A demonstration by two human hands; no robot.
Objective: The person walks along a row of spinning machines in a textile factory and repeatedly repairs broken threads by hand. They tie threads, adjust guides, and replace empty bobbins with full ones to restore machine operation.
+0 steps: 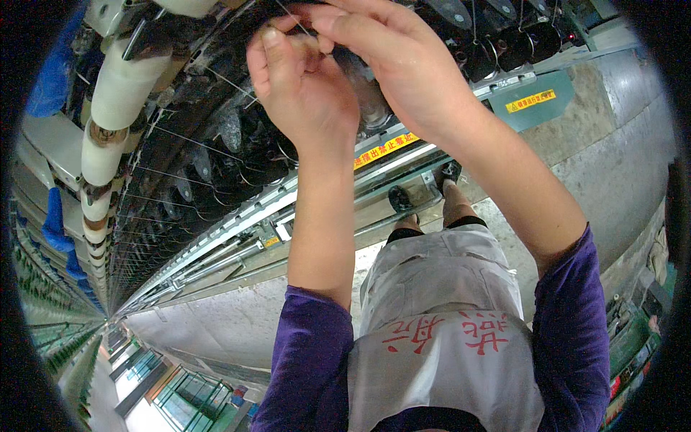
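Note:
Both hands meet at the top of the view, in front of the dark works of a long spinning machine. A thin pale thread runs down from the upper edge to the fingertips. My left hand is closed, palm toward me, with fingers curled and thumb upright. My right hand reaches over from the right, its thumb and fingers pinched together around the thread beside the left fingertips. The exact grip on the thread is partly hidden by the fingers.
White yarn bobbins line the left, with blue cloth-like pieces beyond. Taut threads cross the dark machine row. A pale metal rail runs along it, with yellow warning labels. Below lies a grey floor.

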